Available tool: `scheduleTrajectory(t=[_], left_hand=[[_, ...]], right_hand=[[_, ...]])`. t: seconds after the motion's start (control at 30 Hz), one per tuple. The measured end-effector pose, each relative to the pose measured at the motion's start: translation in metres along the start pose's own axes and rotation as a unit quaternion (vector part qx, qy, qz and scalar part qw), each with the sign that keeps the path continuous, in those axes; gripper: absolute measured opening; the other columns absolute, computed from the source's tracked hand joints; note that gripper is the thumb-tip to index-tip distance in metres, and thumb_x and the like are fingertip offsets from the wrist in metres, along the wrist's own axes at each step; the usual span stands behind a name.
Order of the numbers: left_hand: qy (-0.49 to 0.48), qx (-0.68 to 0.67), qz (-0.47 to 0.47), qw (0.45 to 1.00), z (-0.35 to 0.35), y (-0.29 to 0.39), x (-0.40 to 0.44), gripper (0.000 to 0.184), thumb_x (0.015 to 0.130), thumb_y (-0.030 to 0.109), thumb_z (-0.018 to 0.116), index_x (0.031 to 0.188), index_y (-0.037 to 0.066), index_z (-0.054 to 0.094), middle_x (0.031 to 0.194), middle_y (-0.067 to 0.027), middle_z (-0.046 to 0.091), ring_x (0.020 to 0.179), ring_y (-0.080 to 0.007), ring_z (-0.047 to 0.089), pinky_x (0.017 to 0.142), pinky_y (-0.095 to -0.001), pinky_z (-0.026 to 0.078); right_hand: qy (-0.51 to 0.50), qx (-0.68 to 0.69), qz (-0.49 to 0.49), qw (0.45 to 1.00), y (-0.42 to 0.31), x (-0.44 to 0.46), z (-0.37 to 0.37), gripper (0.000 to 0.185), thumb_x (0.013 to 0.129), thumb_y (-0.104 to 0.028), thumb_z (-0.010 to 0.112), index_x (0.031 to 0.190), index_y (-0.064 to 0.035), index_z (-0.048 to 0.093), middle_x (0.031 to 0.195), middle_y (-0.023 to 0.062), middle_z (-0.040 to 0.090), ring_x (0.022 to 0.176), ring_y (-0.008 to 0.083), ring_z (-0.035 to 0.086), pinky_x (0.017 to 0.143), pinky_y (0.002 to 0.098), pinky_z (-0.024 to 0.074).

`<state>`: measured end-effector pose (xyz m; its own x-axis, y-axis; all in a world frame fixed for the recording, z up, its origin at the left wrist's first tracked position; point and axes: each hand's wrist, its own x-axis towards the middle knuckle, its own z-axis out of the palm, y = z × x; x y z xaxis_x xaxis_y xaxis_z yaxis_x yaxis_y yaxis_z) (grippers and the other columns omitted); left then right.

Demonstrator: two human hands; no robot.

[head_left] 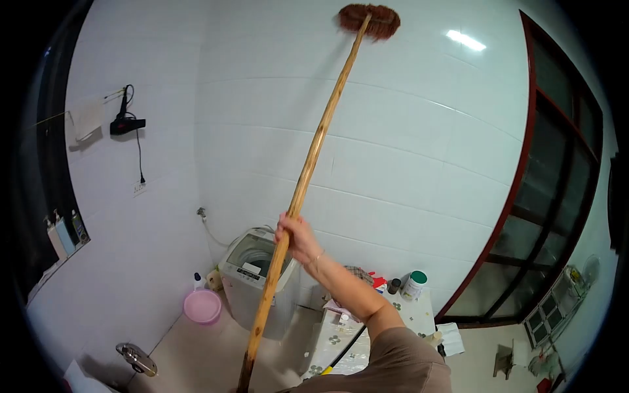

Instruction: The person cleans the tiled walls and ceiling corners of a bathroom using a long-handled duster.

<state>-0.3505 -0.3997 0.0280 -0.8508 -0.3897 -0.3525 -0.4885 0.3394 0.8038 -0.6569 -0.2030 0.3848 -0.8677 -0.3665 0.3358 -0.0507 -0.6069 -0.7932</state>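
Note:
My right hand [298,237] is closed around the long wooden handle of a broom [318,141], about midway along it. The handle slants up and away to a wide reddish-brown bristle head [369,21], which is against or very near the white tiled wall [419,131], high up. Down at the bottom edge, the handle's darker end runs out of view. A sliver of skin there may be my left hand, but its fingers are hidden.
Below the handle stands a top-loading washing machine [259,295], with a pink basin [202,307] beside it. A table [331,337] holds a green-lidded tub [414,285] and other items. A hair dryer [126,123] hangs on the left wall; a red-framed glass door [517,216] is at right.

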Motion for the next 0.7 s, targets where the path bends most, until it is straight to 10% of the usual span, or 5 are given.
scheduleTrajectory(t=[0.33,0.7], left_hand=[[0.167,0.037,0.245,0.954,-0.024,0.196,0.075,0.032,0.073,0.027,0.068,0.067,-0.004,0.06,0.06,-0.0199,0.058,0.061,-0.0387,0.059,0.058,-0.0441,0.045],[0.122,0.055,0.412,0.901,-0.09,0.313,0.078,0.027,0.07,0.026,0.071,0.077,0.002,0.061,0.072,-0.0186,0.062,0.073,-0.0382,0.061,0.063,-0.0432,0.047]], right_hand=[[0.132,-0.129,-0.194,0.964,-0.113,0.043,-0.001,0.015,0.082,-0.017,0.059,0.081,-0.0075,0.047,0.063,0.0031,0.049,0.051,0.0142,0.051,0.048,0.0303,0.0449],[0.326,-0.186,-0.334,0.865,-0.191,0.056,-0.013,0.008,0.074,-0.005,0.054,0.074,-0.0021,0.047,0.057,0.0048,0.045,0.04,0.0149,0.045,0.037,0.0268,0.0394]])
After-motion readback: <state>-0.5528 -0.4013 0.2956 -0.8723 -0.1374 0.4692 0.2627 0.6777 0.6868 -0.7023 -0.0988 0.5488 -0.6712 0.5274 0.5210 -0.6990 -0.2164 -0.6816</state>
